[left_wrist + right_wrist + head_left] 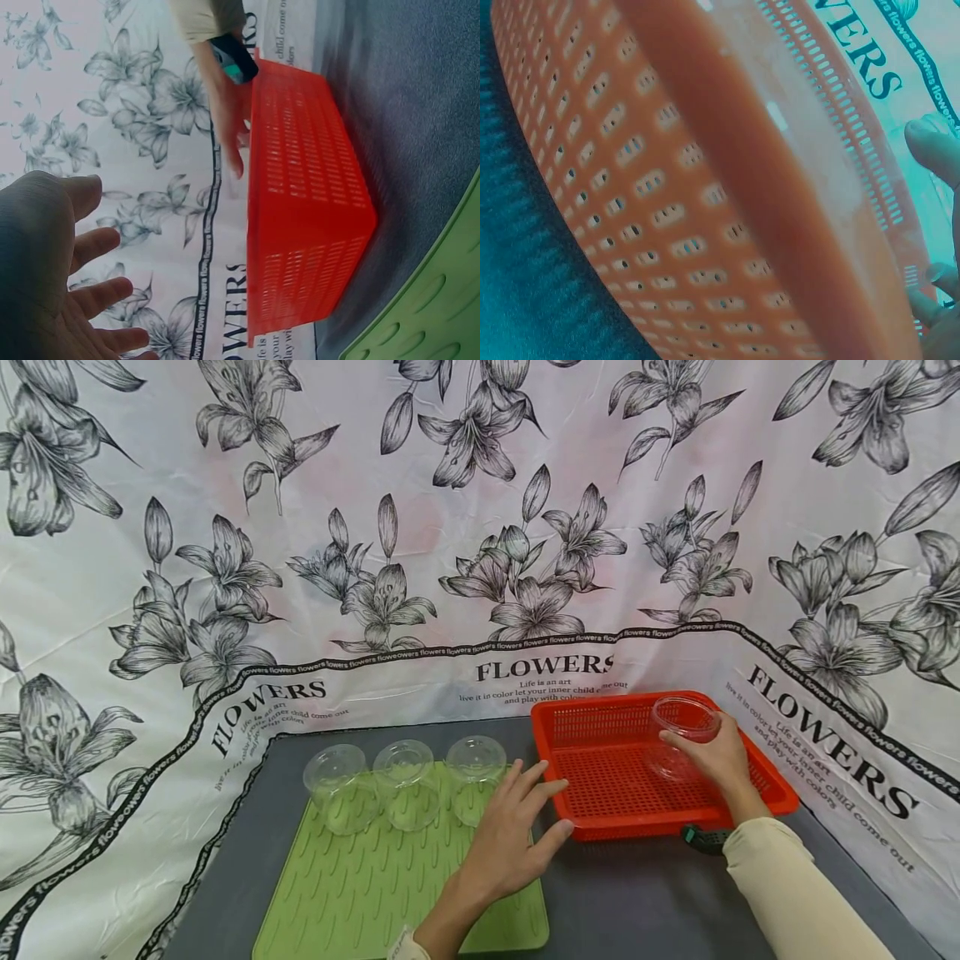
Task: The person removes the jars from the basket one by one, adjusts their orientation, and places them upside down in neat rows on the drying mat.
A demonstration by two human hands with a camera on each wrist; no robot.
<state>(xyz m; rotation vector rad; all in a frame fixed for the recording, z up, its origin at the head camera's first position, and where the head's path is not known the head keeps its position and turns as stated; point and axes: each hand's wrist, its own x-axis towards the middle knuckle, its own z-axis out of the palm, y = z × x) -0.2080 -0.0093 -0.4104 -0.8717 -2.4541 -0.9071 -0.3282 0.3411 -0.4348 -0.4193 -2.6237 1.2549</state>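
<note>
My right hand (716,760) grips a clear plastic cup (684,718) by its side, over the right part of the red basket (547,752). Whether the cup touches the basket floor I cannot tell. My left hand (510,835), fingers spread and holding nothing, hovers above the right side of the green mat (390,893), just left of the basket. Three similar clear cups, a left one (341,793), a middle one (407,789) and a right one (474,777), stand in a row along the mat's far edge. The left wrist view shows the left palm (37,277) with its fingers apart.
Under the mat and basket lies a dark grey tabletop (622,902). A white cloth (420,685) printed with flowers and lettering rises behind and on both sides. A black band with a green part (701,837) sits at the right wrist, near the basket's front rim.
</note>
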